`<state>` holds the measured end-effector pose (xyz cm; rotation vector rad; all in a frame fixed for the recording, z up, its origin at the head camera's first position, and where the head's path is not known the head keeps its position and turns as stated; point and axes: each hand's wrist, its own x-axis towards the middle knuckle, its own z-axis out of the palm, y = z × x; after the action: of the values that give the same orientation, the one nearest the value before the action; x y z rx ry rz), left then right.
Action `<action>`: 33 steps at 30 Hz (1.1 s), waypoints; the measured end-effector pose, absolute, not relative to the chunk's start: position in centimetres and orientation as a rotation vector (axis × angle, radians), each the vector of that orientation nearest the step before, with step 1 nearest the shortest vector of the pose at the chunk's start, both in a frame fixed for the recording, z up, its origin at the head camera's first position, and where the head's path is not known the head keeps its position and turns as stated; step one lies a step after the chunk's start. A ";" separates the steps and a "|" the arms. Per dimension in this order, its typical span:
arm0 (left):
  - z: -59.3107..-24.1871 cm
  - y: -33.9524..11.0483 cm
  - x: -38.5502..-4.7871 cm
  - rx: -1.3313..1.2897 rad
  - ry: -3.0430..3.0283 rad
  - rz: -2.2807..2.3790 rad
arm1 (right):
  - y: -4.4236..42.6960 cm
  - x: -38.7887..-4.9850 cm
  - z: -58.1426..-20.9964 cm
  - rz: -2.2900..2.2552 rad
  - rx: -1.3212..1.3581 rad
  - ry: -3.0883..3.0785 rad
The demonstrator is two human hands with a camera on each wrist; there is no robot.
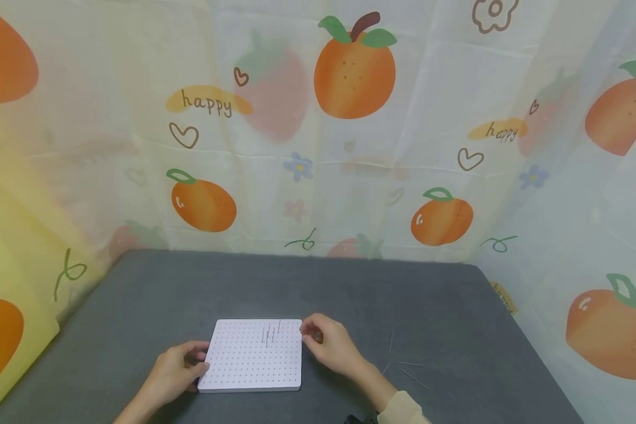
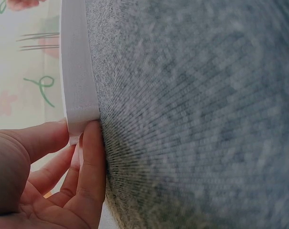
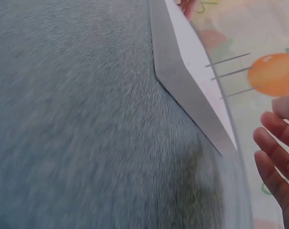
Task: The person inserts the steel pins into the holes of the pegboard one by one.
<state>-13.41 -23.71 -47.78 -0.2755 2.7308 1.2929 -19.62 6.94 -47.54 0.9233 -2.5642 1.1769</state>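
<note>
A white pegboard (image 1: 244, 359) with rows of small holes lies flat on the table. Several thin metal pins (image 1: 273, 334) stand upright in its far right part, also visible as dark pins (image 3: 230, 73) in the right wrist view. My left hand (image 1: 174, 371) grips the board's left edge, thumb on top and fingers against the side and underneath, as the left wrist view shows. Beside the far right corner hovers my right hand (image 1: 330, 343), its fingers loosely bent. No object shows between those fingers in the right wrist view.
Several loose pins (image 1: 415, 378) lie scattered on the dark grey table (image 1: 191, 288), right of the board. A small black object (image 1: 359, 420) shows at the bottom edge by the right sleeve (image 1: 403, 408). A fruit-printed curtain (image 1: 350, 206) hangs behind and around the table.
</note>
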 end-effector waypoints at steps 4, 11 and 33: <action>-47.7 -23.7 -13.3 -0.287 2.729 1.313 | 8.1 -19.0 -47.3 1.215 0.917 -2.575; -47.6 -23.7 -13.3 -0.289 2.731 1.306 | 10.1 -18.2 -47.2 1.249 0.910 -2.558; -47.6 -23.6 -13.2 -0.289 2.736 1.310 | 17.4 -14.3 -46.7 1.262 0.773 -2.533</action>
<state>-13.23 -23.60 -47.61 -0.2892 2.7356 1.3102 -14.29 17.42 -46.72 0.7726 -2.5329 1.2617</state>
